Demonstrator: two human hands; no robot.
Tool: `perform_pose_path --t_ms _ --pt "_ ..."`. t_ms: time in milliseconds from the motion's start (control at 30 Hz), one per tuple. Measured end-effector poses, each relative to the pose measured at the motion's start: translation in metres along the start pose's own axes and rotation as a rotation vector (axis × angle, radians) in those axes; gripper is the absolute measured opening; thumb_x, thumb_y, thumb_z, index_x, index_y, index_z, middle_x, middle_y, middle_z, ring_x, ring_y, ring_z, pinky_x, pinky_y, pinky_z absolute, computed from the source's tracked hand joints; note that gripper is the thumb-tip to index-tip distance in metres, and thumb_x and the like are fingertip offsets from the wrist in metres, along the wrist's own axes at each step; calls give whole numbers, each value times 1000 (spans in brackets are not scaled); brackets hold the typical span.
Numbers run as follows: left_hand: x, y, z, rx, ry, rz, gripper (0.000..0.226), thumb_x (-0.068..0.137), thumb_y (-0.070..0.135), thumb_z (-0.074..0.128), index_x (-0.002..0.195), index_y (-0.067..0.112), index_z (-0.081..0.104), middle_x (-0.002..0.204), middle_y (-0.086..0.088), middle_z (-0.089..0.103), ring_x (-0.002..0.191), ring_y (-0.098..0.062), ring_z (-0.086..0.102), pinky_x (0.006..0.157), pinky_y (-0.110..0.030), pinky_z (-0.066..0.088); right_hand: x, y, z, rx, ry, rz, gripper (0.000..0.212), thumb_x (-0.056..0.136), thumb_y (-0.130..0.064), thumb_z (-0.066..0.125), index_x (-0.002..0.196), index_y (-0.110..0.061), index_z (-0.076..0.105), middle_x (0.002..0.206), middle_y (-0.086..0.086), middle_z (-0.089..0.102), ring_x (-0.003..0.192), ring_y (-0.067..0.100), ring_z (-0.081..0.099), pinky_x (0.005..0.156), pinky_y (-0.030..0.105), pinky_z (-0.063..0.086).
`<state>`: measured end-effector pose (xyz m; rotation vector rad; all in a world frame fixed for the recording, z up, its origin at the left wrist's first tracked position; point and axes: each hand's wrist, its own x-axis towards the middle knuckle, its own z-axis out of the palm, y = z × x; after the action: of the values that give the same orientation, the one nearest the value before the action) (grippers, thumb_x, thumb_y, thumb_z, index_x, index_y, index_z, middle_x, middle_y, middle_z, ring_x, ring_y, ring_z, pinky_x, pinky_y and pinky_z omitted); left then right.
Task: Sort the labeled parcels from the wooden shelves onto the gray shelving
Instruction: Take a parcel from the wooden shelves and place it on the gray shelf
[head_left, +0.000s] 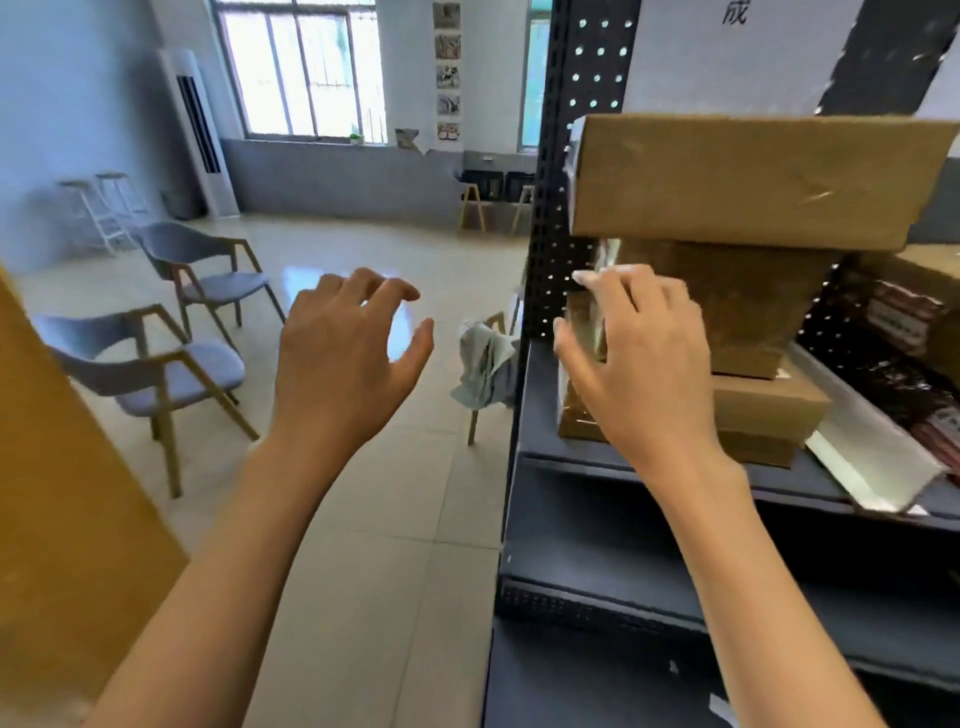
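Cardboard parcels (748, 322) seen stacked on gray shelving (623, 467), three high, top box overhanging. Placing step judged just finished or being finished. Right hand (639, 358) held at stack's left end, fingers loosely curled against taped edge of middle parcel; firm grip cannot be told. Left hand (343, 353) held spread in air, nothing held, well apart from shelving. Next move judged: stack steadied, hands freed, wooden shelves (62, 467) at left faced for next parcel.
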<state>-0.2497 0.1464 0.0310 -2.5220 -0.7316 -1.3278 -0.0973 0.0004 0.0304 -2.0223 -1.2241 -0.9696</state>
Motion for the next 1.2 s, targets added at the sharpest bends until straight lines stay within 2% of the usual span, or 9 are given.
perform_pose_path --t_ms 133,267,333,433,567,667,767,967,1200 --pt "-35 -65 -39 95 -23 -107 27 85 30 60 96 8 70 89 -16 68 80 -39 62 68 -43 48 -1 -73 24 96 -97 -82 36 90 -28 60 121 -9 60 113 13 61 101 33 56 83 43 43" --pt "-75 -135 -87 196 -16 -161 25 85 27 63 94 5 70 84 -16 68 74 -37 62 62 -38 47 -2 -165 47 208 -82 -163 32 86 -26 59 110 -5 65 102 17 64 88 39 59 74 44 46" --pt "-108 -195 -137 300 -47 -245 24 88 28 64 95 5 70 87 -16 69 75 -35 62 63 -36 46 -7 -254 63 323 -68 -229 31 85 -28 56 105 -6 66 98 16 65 85 38 60 71 42 46" --pt "-144 -245 -182 384 -34 -362 25 88 30 65 101 8 70 95 -13 70 84 -31 63 71 -38 49 -16 -340 78 414 -42 -285 26 86 -28 57 96 -7 67 94 13 67 83 35 62 71 40 48" --pt "-211 -325 -257 493 9 -475 27 91 31 61 104 9 69 99 -11 69 88 -29 62 73 -35 47 -47 -480 93 607 -237 -376 26 90 -30 63 105 -8 66 106 12 66 100 34 61 86 46 49" --pt "-255 -370 -305 582 3 -544 27 91 33 59 105 11 68 99 -8 69 89 -27 61 72 -29 37 -66 -557 103 685 -250 -459 27 89 -32 65 105 -10 66 105 10 66 99 31 62 84 45 51" --pt "-291 -408 -344 662 -7 -604 23 90 30 61 99 11 69 94 -8 69 85 -27 62 73 -27 34 -81 -622 109 758 -269 -534 26 90 -32 63 105 -11 66 103 9 66 98 29 60 86 41 49" --pt "-338 -480 -390 748 28 -685 17 83 23 68 92 8 70 87 -11 69 79 -31 64 70 -36 48 -103 -726 132 875 -391 -614 24 93 -34 58 107 -15 64 106 5 63 99 21 56 89 37 46" --pt "-363 -598 -425 818 -19 -658 18 84 23 65 91 7 70 84 -11 69 75 -30 63 68 -28 33 -98 -847 184 928 -430 -527 26 94 -35 57 109 -15 64 110 4 62 102 20 54 85 35 47"
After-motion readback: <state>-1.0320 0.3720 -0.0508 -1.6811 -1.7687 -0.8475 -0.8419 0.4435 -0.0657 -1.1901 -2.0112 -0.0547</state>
